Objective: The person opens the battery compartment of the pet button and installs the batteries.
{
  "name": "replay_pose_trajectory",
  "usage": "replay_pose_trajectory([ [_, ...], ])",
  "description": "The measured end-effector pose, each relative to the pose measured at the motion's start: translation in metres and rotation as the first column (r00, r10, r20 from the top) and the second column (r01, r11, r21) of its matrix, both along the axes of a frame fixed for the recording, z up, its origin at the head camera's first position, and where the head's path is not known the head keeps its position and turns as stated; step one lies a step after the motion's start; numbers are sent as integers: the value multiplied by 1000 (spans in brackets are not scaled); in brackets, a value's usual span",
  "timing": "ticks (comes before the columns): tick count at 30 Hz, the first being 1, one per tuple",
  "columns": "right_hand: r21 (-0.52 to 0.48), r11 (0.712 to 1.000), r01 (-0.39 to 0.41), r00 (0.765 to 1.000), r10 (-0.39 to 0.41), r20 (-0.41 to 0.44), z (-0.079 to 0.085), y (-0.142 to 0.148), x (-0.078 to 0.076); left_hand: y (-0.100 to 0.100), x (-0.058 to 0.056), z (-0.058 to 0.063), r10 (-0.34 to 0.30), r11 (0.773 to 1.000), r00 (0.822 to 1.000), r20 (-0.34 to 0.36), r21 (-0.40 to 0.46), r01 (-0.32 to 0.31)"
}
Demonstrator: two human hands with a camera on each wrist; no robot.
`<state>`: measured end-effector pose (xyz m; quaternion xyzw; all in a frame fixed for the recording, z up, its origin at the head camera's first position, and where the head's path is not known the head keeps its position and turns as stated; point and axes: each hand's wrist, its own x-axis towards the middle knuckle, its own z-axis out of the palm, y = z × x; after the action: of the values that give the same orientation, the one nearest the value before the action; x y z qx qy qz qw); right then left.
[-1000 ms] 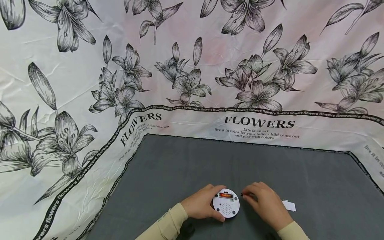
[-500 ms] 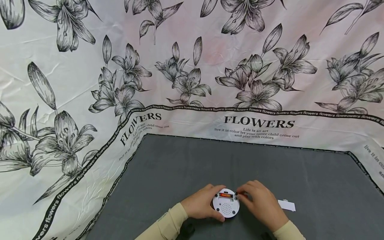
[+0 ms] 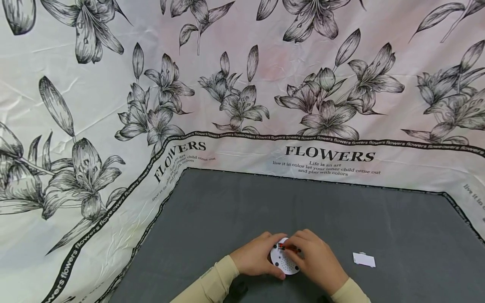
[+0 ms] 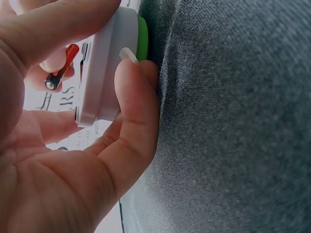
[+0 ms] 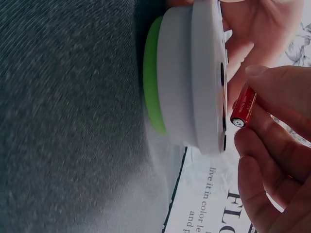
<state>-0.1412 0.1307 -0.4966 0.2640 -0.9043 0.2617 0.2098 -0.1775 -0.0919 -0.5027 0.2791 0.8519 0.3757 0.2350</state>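
Note:
In the head view my left hand [image 3: 254, 256] grips a round white device [image 3: 283, 264] by its edge, thumb and fingers spread around it. The face turned up has small dark feet, a patch of fine holes and a battery compartment. A green layer [image 5: 152, 77] shows on the side toward the cloth in the right wrist view. My right hand [image 3: 317, 261] pinches a small red-and-black battery [image 5: 244, 106] between thumb and fingers, close over the compartment and tilted to it. From above, my right fingers hide much of the compartment.
A small white rectangular cover [image 3: 364, 259] with a tab lies to the right of my right hand. Underneath is a dark grey cloth surface [image 3: 235, 202], bordered by white fabric [image 3: 242, 153] with flower prints and lettering.
My right hand has moved left from beside the device to over its compartment, where a battery lay visible earlier. The white cover now shows whole. My left hand keeps its grip.

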Motion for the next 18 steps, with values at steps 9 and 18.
replay_pose_trajectory([
  [9, 15, 1000, -5, 1000, 4, 22, -3, -9, -2, 0, 0, 0, -8, 1000, 1000, 1, 24, 8],
  [18, 23, 1000, 3, 1000, -3, -1, -8, -11, -4, 0, 0, -1, -22, 999, 1000, -8, 29, 23],
])
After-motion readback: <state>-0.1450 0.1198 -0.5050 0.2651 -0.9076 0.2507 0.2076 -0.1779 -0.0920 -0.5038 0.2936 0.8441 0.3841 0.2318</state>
